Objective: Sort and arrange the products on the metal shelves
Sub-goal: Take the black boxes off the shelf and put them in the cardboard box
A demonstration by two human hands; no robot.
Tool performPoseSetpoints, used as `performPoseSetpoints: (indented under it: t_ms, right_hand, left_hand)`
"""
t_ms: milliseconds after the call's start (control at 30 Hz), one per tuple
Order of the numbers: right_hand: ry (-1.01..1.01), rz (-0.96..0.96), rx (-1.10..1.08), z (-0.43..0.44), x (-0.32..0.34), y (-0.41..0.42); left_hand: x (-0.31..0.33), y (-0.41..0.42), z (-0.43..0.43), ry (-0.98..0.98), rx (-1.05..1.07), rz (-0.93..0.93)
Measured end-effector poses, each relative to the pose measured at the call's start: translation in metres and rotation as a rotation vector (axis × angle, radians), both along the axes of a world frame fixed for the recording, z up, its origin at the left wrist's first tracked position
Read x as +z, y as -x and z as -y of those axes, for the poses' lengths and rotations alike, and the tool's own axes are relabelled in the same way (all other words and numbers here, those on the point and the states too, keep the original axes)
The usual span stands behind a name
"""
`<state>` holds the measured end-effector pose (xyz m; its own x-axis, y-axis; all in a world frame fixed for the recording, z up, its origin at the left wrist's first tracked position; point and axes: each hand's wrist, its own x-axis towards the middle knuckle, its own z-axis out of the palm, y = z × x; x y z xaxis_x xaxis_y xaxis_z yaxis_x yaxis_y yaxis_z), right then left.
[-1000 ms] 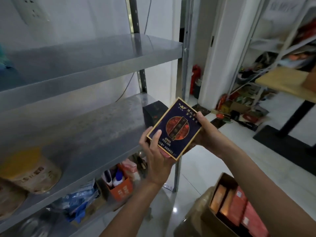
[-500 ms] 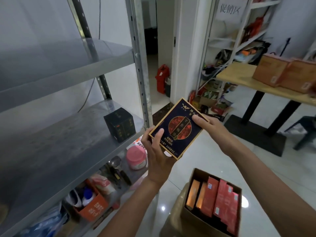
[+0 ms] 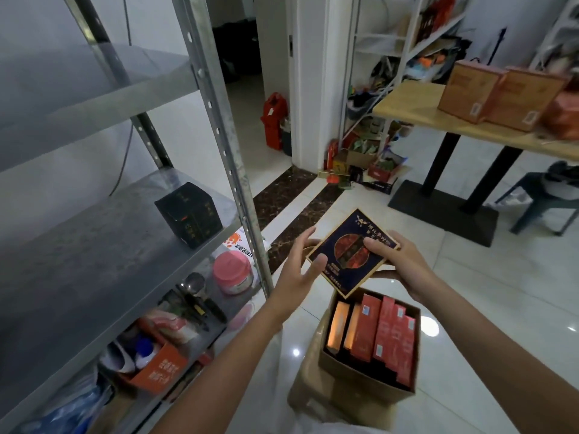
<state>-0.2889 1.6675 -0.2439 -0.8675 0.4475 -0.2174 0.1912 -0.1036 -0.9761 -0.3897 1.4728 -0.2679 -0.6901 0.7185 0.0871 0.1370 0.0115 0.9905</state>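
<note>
Noted nearest, at 5 o'clock: open carton [image 3: 360,383] packed with upright red boxes [image 3: 383,333]. Directly above it, near centre: dark blue box [image 3: 341,242], flat, tilted, pinched at its 3 o'clock side by right hand [image 3: 404,264], fingers on the face, thumb beneath. Left hand [image 3: 297,274] at its 9 o'clock corner, fingers spread and straight, fingertips merely touching; no grip there. Farther, at 9 o'clock: metal shelf [image 3: 94,261] carrying black box [image 3: 189,214] beside front post [image 3: 232,170]. Risk judged: pivot and drop into the carton, given a one-sided hold; clipping the post or nudging the black box on a swing shelfward.
</note>
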Motion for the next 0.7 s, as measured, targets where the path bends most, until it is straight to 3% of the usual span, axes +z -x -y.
performPoseSetpoints:
  t_ms: [167, 300, 433, 567, 700]
  right_hand:
    - [-0.483, 0.1, 0.197, 0.001, -0.037, -0.016]
    - [-0.34, 0.168, 0.253, 0.007, -0.063, -0.013]
    - [-0.242, 0.298, 0.273, 0.001, -0.093, 0.001]
    - [-0.278, 0.397, 0.209, -0.005, -0.132, 0.013]
    - [-0.173, 0.371, 0.109, -0.009, -0.167, 0.014]
  left_hand:
    - [-0.017, 0.017, -0.009, 0.321, -0.249, 0.244]
    - [-0.044, 0.02, -0.017, 0.289, -0.333, 0.353]
    - [-0.081, 0.017, -0.026, 0.284, -0.192, 0.54]
    - [-0.121, 0.017, -0.041, 0.332, -0.069, 0.674]
    - [-0.151, 0.019, -0.059, 0.352, -0.016, 0.768]
